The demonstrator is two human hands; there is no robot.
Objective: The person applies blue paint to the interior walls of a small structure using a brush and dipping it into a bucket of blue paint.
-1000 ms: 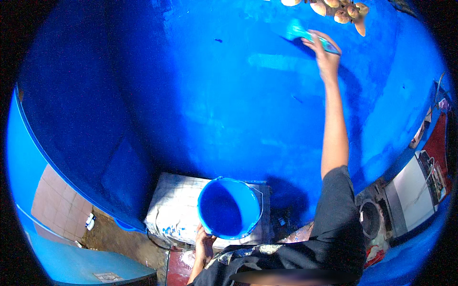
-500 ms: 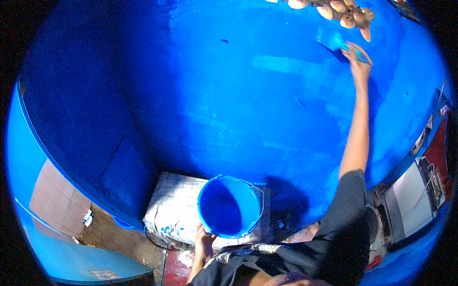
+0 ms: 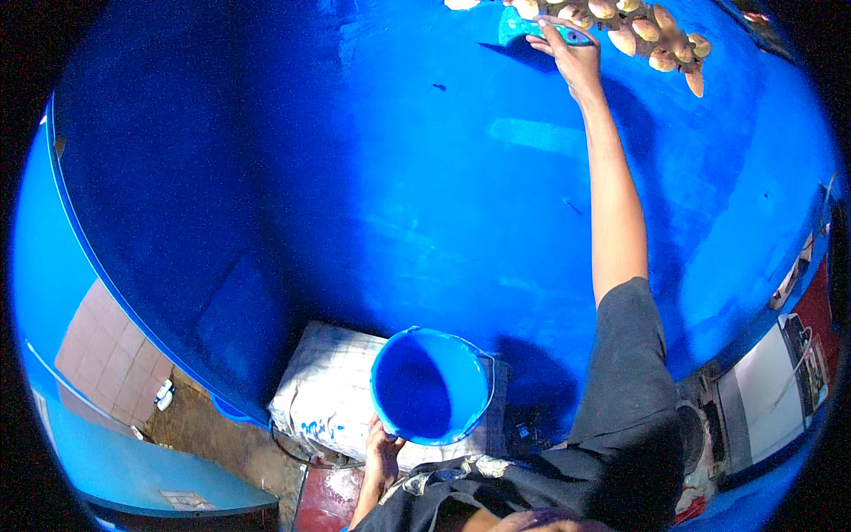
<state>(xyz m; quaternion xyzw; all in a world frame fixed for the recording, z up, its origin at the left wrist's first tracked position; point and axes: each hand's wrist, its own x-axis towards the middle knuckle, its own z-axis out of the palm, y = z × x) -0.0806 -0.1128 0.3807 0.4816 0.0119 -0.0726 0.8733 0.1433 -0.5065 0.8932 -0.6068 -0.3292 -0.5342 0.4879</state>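
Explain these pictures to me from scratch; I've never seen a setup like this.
There is no machine here: the hands belong to a person wearing a wide fisheye camera on their head. It looks down, and its lens bends straight edges. The right hand reaches up and grips a turquoise brush against a blue wall. Close by, pale rounded pieces cluster on that wall. Lower down, the left hand holds a blue bucket by its near left side. Behind it lies a white, blue-smudged bundle; whether the bucket rests on it, I can't tell.
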